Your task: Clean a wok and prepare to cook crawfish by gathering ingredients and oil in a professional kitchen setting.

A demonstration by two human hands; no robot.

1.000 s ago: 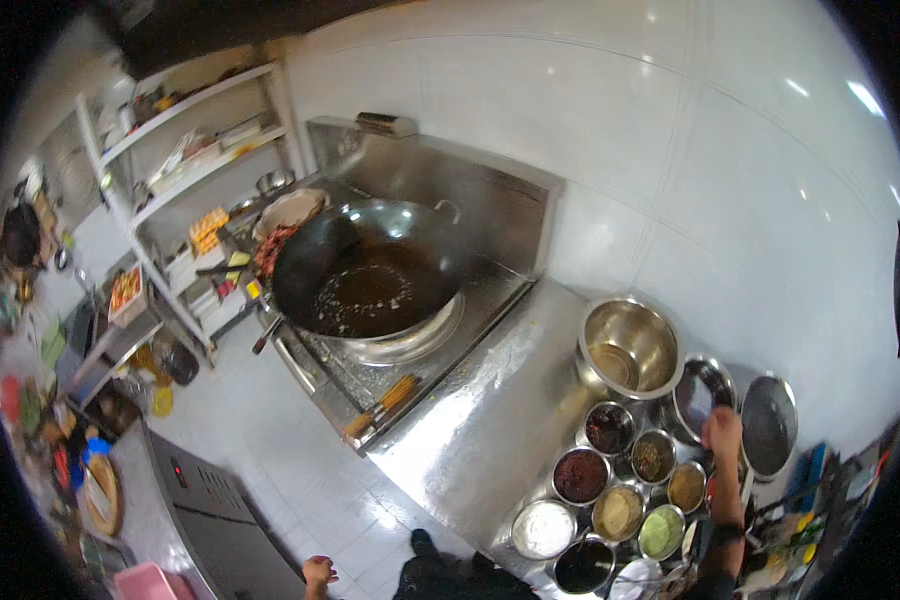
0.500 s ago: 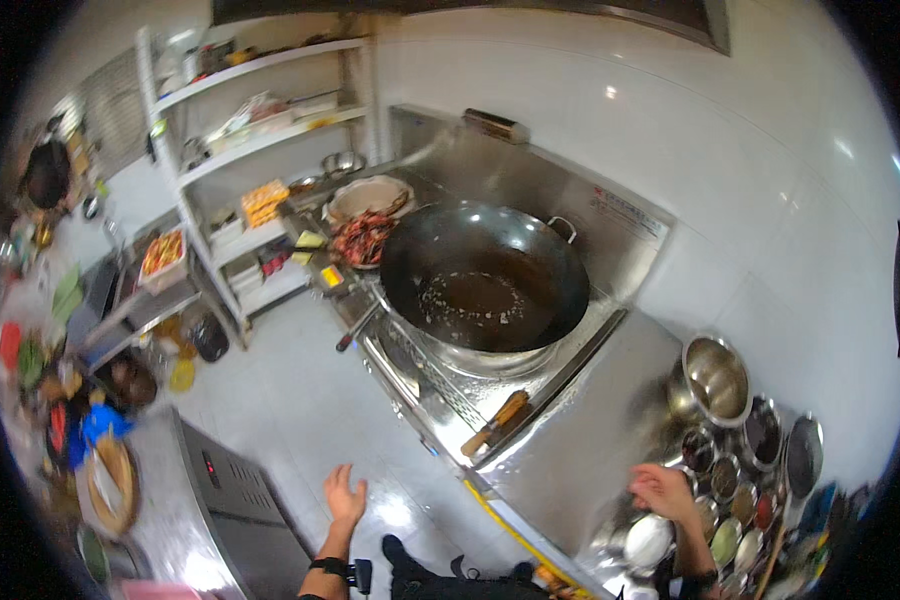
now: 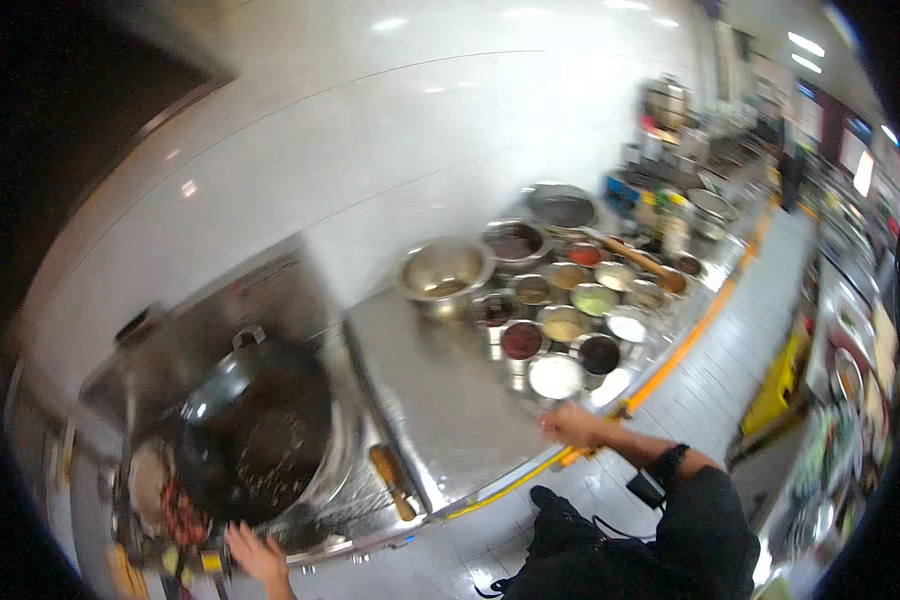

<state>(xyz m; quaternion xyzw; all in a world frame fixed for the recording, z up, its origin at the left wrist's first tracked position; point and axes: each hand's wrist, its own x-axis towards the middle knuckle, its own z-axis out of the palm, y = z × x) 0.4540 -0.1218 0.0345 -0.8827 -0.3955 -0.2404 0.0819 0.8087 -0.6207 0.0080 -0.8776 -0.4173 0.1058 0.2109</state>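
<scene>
My left hand (image 3: 256,556) is held up at the lower left, fingers spread and empty, near the rim of a big dark wok (image 3: 210,400). Dark liquid with bubbles lies in the bottom of the wok. Beside it, next to that hand, is a heap of reddish pieces (image 3: 182,515). My right hand (image 3: 572,427) hovers by the counter's front edge, just below a round container of white seasoning (image 3: 556,377). It is smeared by motion, so its fingers cannot be made out. Several more seasoning containers, such as a green one (image 3: 594,299), crowd behind it.
A steel bowl (image 3: 444,268) stands by the wall, near a dark round pan (image 3: 560,205). A wooden-handled tool (image 3: 391,482) lies on the stove's right part. The steel counter (image 3: 435,400) has a yellow front edge. A yellow object (image 3: 776,380) stands across the aisle.
The view has swung to the right, bringing the seasoning containers to the middle and the wok to the lower left. Both hands remain raised; the right is now near the white seasoning container.
</scene>
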